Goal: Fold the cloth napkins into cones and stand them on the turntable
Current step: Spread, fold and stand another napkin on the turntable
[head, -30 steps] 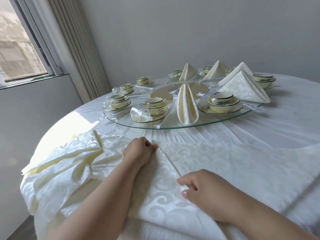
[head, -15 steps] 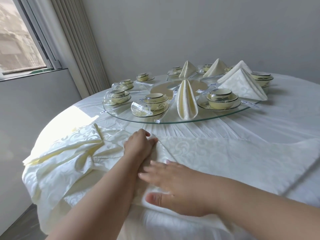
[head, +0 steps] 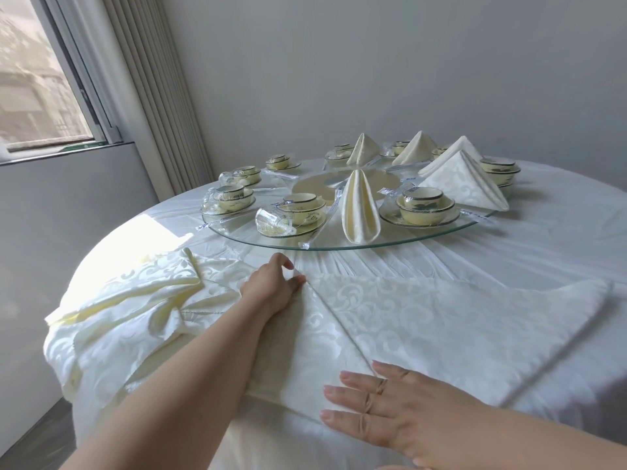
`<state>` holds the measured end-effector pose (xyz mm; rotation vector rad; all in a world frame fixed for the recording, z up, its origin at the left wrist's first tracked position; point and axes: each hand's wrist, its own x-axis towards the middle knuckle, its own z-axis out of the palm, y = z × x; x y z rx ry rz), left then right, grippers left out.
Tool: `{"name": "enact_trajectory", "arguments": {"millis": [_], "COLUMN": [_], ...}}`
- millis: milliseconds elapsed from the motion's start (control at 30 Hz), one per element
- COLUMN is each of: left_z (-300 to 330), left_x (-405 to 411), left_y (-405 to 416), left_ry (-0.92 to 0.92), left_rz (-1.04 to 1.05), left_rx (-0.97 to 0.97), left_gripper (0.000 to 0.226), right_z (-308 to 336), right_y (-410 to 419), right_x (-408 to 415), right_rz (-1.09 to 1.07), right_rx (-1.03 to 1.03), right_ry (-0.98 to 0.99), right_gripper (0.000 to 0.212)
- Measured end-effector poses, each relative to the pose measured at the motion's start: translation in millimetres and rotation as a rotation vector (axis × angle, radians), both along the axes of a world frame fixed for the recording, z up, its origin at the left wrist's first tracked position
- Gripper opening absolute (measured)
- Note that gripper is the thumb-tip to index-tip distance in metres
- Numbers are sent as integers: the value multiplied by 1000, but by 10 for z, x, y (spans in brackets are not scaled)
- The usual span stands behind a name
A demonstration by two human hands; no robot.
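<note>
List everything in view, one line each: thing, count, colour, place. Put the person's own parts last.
Turntable: one, clear glass, centre of the table.
Folded napkin cones: five, cream to white, standing on the turntable.
Bowl-and-plate sets: at least eight, pale yellow with dark rims, around the turntable.
Flat napkin: one, white damask, on the table's near edge, under both hands.
Loose napkins: a crumpled pile, cream, count unclear, near left.
Tablecloth: one, white, over the round table.
Window: one, grey frame, far left.
Vertical blinds: pale, beside the window.
Left hand: fingers pinching the flat napkin's fold at its far point.
Right hand: flat and open, pressing the napkin's near edge.
</note>
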<state>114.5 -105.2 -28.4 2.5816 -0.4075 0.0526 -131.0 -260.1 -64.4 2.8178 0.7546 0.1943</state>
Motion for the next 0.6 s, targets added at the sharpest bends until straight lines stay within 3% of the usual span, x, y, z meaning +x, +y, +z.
{"name": "enact_trajectory", "arguments": {"millis": [100, 133, 233, 333, 467, 600], "left_z": [327, 435, 530, 239, -109, -175], "left_x": [-98, -158, -503, -898, -1065, -1076], "left_y": [37, 41, -26, -144, -158, -145], "left_ry": [108, 32, -213, -109, -62, -66], "left_rz": [-60, -59, -139, -298, -218, -126], "left_rx": [-255, -228, 88, 336, 349, 376], "left_gripper": [30, 29, 29, 31, 53, 65], "right_z": [59, 96, 139, 255, 365, 548], "right_y": [4, 21, 45, 66, 122, -109], "right_x": [-10, -24, -64, -133, -156, -182], "right_rz": [-21, -23, -73, -81, 124, 39], "right_rx": [23, 47, 104, 63, 200, 644], "right_ry": [41, 64, 155, 189, 315, 590], "right_gripper": [54, 55, 57, 57, 70, 55]}}
